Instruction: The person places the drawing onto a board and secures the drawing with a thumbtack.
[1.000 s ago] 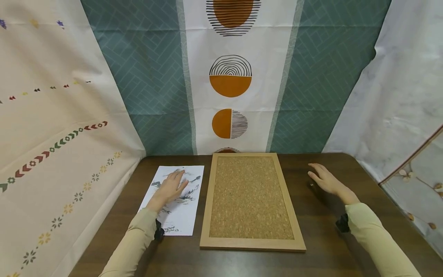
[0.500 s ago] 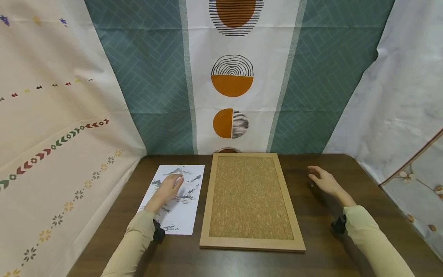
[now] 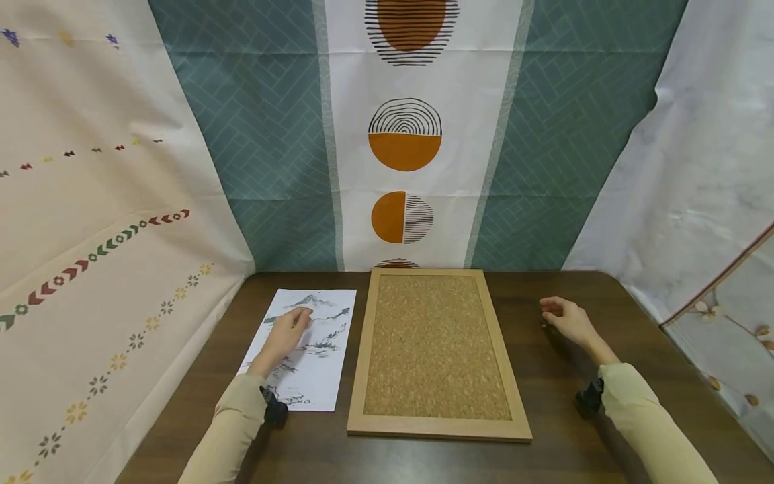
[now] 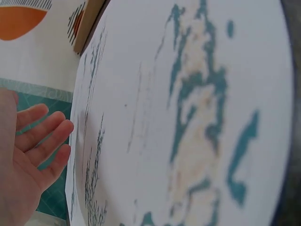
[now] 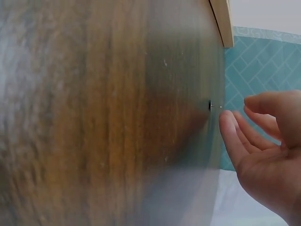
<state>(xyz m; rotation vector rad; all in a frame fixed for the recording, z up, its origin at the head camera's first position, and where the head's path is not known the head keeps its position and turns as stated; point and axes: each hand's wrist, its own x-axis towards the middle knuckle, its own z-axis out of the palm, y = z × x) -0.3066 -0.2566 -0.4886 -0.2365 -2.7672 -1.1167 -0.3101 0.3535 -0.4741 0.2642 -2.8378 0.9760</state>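
In the head view a sheet of white paper [image 3: 329, 376] with an ink-wash mountain landscape lies left of a wood-framed cork board [image 3: 438, 349]. Over the paper hovers my left hand [image 3: 287, 336], fingers loosely bent and holding nothing; the left wrist view shows the palm [image 4: 28, 165] above the sheet. To the board's right, my right hand [image 3: 571, 324] is above the table, thumb and fingers bent but apart. Just below its fingertips stands a tiny thumbtack [image 5: 210, 106], dark base down and thin point up. It is barely visible in the head view.
The dark wooden table [image 3: 423, 464] carries all of this. A patterned cloth [image 3: 405, 222] hangs behind its far edge, a cream cloth [image 3: 121, 269] along the left side and a pale floral cloth [image 3: 695, 235] on the right.
Both hands have drawn slightly back toward me and their fingers have bent in from a straighter pose. The paper and cork board have stayed in place.
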